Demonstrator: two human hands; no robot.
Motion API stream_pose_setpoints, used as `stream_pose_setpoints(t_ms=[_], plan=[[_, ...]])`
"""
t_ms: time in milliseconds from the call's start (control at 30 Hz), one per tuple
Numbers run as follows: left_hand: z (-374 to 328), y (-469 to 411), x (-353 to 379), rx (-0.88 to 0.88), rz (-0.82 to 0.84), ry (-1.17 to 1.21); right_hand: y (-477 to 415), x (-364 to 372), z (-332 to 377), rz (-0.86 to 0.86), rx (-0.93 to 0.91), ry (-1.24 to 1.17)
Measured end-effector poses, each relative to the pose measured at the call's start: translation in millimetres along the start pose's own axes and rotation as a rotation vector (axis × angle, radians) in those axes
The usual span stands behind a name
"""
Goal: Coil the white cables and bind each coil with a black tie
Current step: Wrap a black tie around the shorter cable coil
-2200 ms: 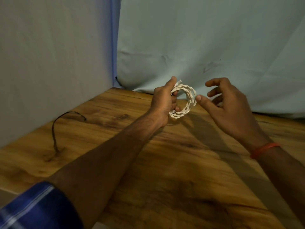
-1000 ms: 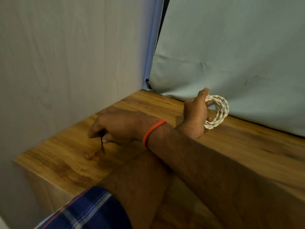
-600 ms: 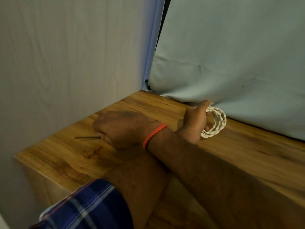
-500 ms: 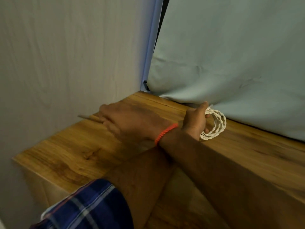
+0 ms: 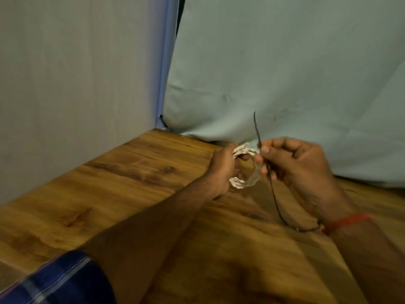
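Observation:
A small coil of white twisted cable (image 5: 248, 180) is held upright above the wooden table (image 5: 135, 185), gripped on its left side by my left hand (image 5: 223, 170). Just to its right, my right hand (image 5: 295, 165) pinches a thin black tie (image 5: 257, 132) between thumb and fingers. The tie's upper end sticks up in front of the cloth, and its lower end hangs down in a curve towards my right wrist. The tie runs close beside the coil's right edge; whether it touches the coil I cannot tell.
A grey cloth wall (image 5: 76, 73) stands along the table's left side and a pale green cloth (image 5: 285, 62) hangs behind it, meeting at the far corner. The table's front left edge is at the lower left.
My right hand reached across to the left side of the table, picked up the black tie and brought it back to the right, beside the coil. My left hand kept hold of the coil.

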State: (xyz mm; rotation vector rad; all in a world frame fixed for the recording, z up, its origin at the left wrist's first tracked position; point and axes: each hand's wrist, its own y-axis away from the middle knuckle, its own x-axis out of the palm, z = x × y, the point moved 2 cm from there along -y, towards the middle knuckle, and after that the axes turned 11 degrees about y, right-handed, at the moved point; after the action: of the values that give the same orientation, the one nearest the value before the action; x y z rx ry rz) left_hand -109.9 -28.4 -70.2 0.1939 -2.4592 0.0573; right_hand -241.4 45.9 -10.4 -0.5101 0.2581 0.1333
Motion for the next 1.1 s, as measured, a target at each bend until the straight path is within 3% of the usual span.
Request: stream_pose_setpoints(t_ms=[167, 300, 467, 800, 900, 1100], plan=[[0, -6, -5, -0.008, 0.007, 0.105, 10, -5, -50, 0.065, 0.204, 0.211], [-2, -10, -5, 0.026, 0.065, 0.140, 14, 1, -63, 0.100, 0.260, 0.341], [-1, 1, 5, 0.129, 0.211, 0.050, 14, -2, -60, 0.042, 0.211, 0.400], [4, 14, 9, 0.383, 0.210, -0.193, 4, -6, -59, -0.049, 0.117, 0.401], [6, 15, 10, 0.377, 0.209, -0.201, 2, 3, -65, -0.148, -0.027, 0.500], [7, 18, 12, 0.255, 0.178, -0.027, 3, 14, -69, -0.297, -0.075, 0.498]])
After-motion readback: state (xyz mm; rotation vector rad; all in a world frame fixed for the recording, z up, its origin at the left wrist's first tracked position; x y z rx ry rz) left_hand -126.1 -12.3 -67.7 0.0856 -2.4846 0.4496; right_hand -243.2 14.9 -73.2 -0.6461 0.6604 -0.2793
